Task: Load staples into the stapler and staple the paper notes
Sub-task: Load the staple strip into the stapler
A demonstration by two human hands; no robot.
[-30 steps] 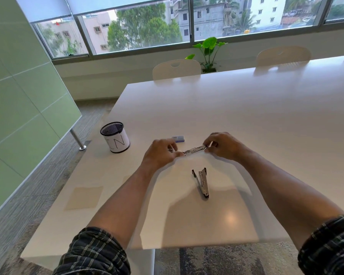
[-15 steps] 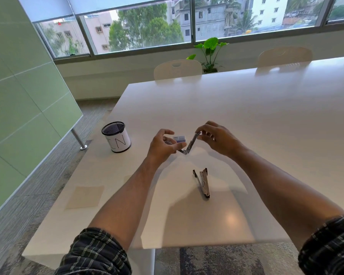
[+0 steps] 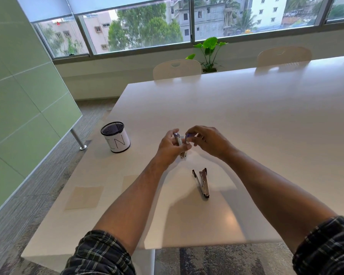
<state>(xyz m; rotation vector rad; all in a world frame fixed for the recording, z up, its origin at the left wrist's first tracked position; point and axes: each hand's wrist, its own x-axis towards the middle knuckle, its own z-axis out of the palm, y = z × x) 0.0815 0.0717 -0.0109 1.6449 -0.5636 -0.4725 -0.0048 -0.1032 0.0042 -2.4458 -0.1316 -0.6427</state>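
Loading is underway: left hand [image 3: 172, 147] holds a stapler [image 3: 180, 144] upright, right hand [image 3: 204, 140] pinches a small purple staple box [image 3: 187, 136]. Paper notes [image 3: 83, 197], lower left on the surface [image 3: 266, 126], remain unstapled.

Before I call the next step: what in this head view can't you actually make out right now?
- Whether the small purple staple box is open: right hand fingers cover it, head view.
- Whether the upright silver metal stapler part holds staples: too small, wrapped by the left hand.
- Second pale square paper note: partly behind the left forearm.
- Contents of the black mesh cup: dark inside.
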